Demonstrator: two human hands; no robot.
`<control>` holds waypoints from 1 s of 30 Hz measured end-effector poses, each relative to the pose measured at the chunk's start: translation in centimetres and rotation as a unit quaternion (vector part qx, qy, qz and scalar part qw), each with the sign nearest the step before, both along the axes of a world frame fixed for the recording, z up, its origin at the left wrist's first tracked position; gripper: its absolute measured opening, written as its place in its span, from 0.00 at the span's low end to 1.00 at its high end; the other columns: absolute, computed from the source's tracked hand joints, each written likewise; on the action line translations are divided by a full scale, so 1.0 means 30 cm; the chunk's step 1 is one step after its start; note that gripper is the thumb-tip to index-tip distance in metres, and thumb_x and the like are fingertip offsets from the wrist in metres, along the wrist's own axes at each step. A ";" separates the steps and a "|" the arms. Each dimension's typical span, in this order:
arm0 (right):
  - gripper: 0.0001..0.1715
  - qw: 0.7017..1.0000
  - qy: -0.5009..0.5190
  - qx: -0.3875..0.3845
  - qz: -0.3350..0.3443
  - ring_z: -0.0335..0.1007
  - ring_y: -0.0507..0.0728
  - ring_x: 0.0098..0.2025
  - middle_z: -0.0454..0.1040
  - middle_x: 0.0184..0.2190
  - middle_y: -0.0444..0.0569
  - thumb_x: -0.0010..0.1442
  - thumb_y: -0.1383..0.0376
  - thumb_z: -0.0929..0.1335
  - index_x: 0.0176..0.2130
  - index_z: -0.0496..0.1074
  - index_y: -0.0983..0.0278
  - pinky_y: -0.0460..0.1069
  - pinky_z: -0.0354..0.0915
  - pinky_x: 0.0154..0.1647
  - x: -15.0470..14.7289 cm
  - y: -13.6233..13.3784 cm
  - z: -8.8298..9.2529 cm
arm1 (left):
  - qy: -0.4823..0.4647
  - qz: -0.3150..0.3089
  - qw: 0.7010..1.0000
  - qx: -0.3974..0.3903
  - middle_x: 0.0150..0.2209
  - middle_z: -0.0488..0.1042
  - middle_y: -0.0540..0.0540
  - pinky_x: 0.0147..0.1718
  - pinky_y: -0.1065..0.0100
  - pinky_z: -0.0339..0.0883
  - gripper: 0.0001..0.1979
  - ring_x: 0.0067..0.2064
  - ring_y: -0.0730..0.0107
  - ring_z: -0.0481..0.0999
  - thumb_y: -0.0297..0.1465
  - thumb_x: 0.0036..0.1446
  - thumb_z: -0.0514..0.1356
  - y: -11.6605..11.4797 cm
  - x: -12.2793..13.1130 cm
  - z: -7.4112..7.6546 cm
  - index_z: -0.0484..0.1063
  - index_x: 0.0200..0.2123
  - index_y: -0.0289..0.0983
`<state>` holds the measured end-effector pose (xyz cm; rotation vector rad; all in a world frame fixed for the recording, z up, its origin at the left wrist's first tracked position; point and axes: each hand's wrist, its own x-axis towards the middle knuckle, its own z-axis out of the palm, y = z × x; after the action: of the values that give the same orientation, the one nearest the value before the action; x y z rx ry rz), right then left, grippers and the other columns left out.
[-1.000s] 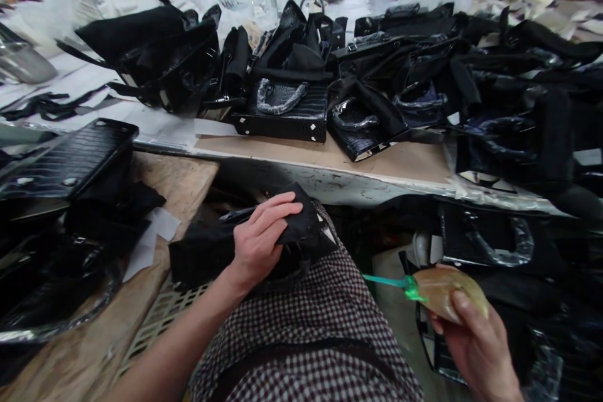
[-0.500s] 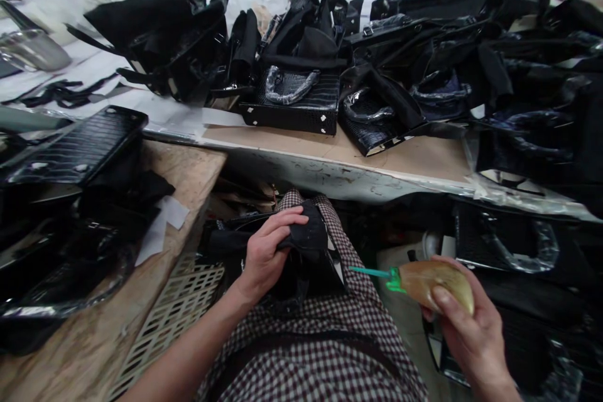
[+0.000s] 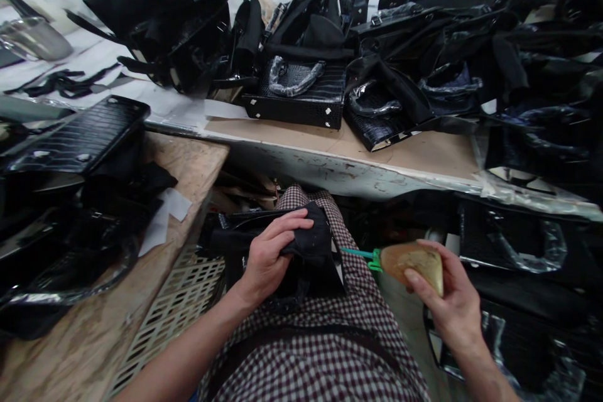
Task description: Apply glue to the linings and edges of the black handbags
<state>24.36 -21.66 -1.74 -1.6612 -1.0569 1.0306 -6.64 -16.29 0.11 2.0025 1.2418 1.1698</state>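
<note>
Across my lap, over a checked apron [image 3: 325, 364], lies a black handbag [image 3: 311, 273]. My left hand [image 3: 271, 254] is closed on its black fabric, the fingers lying over the top and the thumb tucked beneath. In my right hand [image 3: 447, 292] is a squeeze bottle [image 3: 409, 264] of amber liquid, probably glue, tilted on its side. Its green cap carries a thin teal nozzle that points left, with the tip close to the bag's right edge. A pale strip shows along that edge. Whether the nozzle touches the bag I cannot tell.
Several black crocodile-pattern handbags [image 3: 299, 88] with plastic-wrapped handles crowd the long table [image 3: 292, 147] ahead. More bags [image 3: 80, 138] are piled on the wooden board [image 3: 188, 160] at left. A plastic crate [image 3: 164, 314] stands below it. Other bags [image 3: 513, 239] lie at lower right. A metal pot [image 3: 35, 38] sits far left.
My right hand has brought the bottle left and slightly up, so the nozzle is nearer the handbag. My left hand keeps its hold on the fabric. The view has shifted slightly.
</note>
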 end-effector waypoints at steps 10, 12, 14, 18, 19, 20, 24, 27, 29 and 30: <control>0.28 0.977 -0.135 0.131 0.103 0.72 0.65 0.45 0.71 0.49 0.53 0.57 0.57 0.76 0.54 0.69 0.58 0.60 0.68 0.49 -0.009 0.045 -0.043 | -0.010 -0.005 1.000 -0.005 0.47 0.81 0.43 0.58 0.58 0.71 0.18 0.57 0.62 0.75 0.11 0.57 0.55 -0.001 0.003 -0.015 0.76 0.40 0.36; 0.27 0.969 -0.159 0.143 0.122 0.71 0.64 0.46 0.71 0.49 0.53 0.57 0.57 0.76 0.53 0.69 0.58 0.59 0.68 0.49 -0.007 0.048 -0.033 | -0.007 -0.007 1.000 -0.006 0.47 0.81 0.43 0.58 0.58 0.71 0.18 0.58 0.62 0.75 0.11 0.57 0.55 0.002 0.003 -0.015 0.76 0.40 0.36; 0.26 0.964 -0.178 0.140 0.138 0.71 0.64 0.46 0.72 0.48 0.53 0.57 0.56 0.76 0.52 0.69 0.59 0.58 0.69 0.48 -0.004 0.047 -0.019 | -0.004 -0.008 1.000 -0.004 0.47 0.81 0.43 0.58 0.58 0.70 0.19 0.58 0.62 0.75 0.10 0.57 0.54 0.005 0.004 -0.014 0.76 0.40 0.36; 0.26 0.976 -0.164 0.083 0.117 0.73 0.63 0.43 0.75 0.45 0.52 0.54 0.53 0.76 0.49 0.72 0.60 0.56 0.71 0.45 0.011 0.032 -0.001 | 0.000 -0.009 1.000 0.004 0.48 0.80 0.43 0.58 0.58 0.70 0.20 0.59 0.63 0.74 0.09 0.57 0.54 -0.007 -0.001 -0.009 0.75 0.42 0.36; 0.27 0.984 -0.143 0.054 0.097 0.74 0.63 0.41 0.76 0.44 0.51 0.52 0.52 0.76 0.48 0.73 0.60 0.54 0.72 0.41 0.016 0.025 0.001 | 0.004 -0.013 1.000 0.004 0.48 0.80 0.43 0.59 0.58 0.70 0.20 0.59 0.63 0.74 0.09 0.57 0.54 -0.018 -0.005 -0.007 0.75 0.43 0.36; 0.28 0.990 -0.118 0.019 0.074 0.75 0.62 0.38 0.77 0.42 0.51 0.51 0.51 0.76 0.48 0.73 0.60 0.53 0.73 0.35 0.021 0.017 0.003 | 0.009 -0.019 1.000 0.003 0.49 0.79 0.43 0.59 0.58 0.70 0.21 0.59 0.63 0.73 0.10 0.57 0.54 -0.032 -0.010 -0.005 0.75 0.44 0.37; 0.31 0.994 -0.051 -0.098 -0.005 0.71 0.57 0.25 0.77 0.36 0.49 0.49 0.48 0.76 0.48 0.74 0.61 0.46 0.66 0.15 0.032 -0.027 0.014 | 0.038 -0.038 0.999 0.006 0.50 0.78 0.41 0.58 0.57 0.71 0.20 0.60 0.62 0.72 0.11 0.60 0.52 -0.109 -0.044 0.011 0.72 0.48 0.36; 0.32 0.991 -0.030 -0.124 -0.027 0.69 0.57 0.23 0.78 0.34 0.48 0.47 0.48 0.77 0.47 0.75 0.61 0.46 0.66 0.15 0.027 -0.068 0.025 | 0.057 -0.021 0.998 0.014 0.50 0.78 0.40 0.57 0.57 0.71 0.23 0.61 0.62 0.72 0.11 0.61 0.48 -0.163 -0.060 0.032 0.69 0.52 0.34; 0.31 0.990 -0.018 -0.132 -0.040 0.70 0.58 0.25 0.78 0.35 0.49 0.47 0.49 0.76 0.47 0.76 0.60 0.46 0.66 0.16 0.023 -0.097 0.029 | 0.057 0.005 0.998 0.024 0.50 0.77 0.42 0.58 0.55 0.70 0.23 0.61 0.61 0.71 0.11 0.61 0.49 -0.193 -0.057 0.047 0.69 0.52 0.35; 0.31 0.990 -0.011 -0.133 -0.047 0.70 0.58 0.26 0.78 0.35 0.49 0.47 0.49 0.77 0.47 0.76 0.60 0.46 0.66 0.17 0.023 -0.110 0.029 | 0.050 0.027 0.998 0.028 0.51 0.75 0.43 0.59 0.55 0.70 0.22 0.61 0.61 0.71 0.11 0.60 0.50 -0.206 -0.051 0.053 0.70 0.51 0.37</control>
<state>25.04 -24.97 -0.86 -1.9209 -0.8738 1.1312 -8.18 -22.48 1.71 2.1038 1.3344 1.1531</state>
